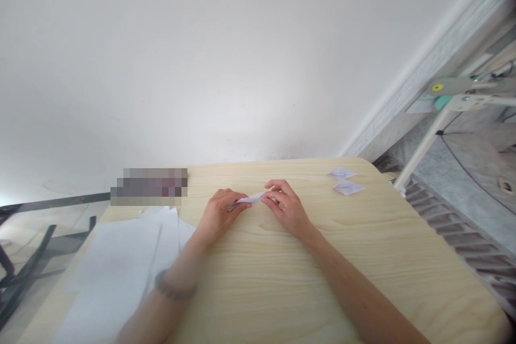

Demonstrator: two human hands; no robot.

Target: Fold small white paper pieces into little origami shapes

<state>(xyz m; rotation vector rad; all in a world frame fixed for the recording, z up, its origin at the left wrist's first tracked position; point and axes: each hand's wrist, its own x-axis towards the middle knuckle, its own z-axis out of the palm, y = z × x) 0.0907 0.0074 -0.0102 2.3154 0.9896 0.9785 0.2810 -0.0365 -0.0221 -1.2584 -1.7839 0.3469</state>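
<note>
A narrow folded piece of white paper [250, 200] is held just above the light wooden table [363, 258] near its far middle. My left hand [220, 212] pinches its left end with the fingers curled. My right hand [284, 205] pinches its right end, fingers bent over the fold. A dark band sits on my left wrist [174, 289].
Loose white paper sheets [121, 269] lie on the table's left side. Two small folded paper shapes [347, 187] rest at the far right corner. A white wall stands behind the table. A white pole and cables [423, 156] are off the right edge, dark metal bars at left.
</note>
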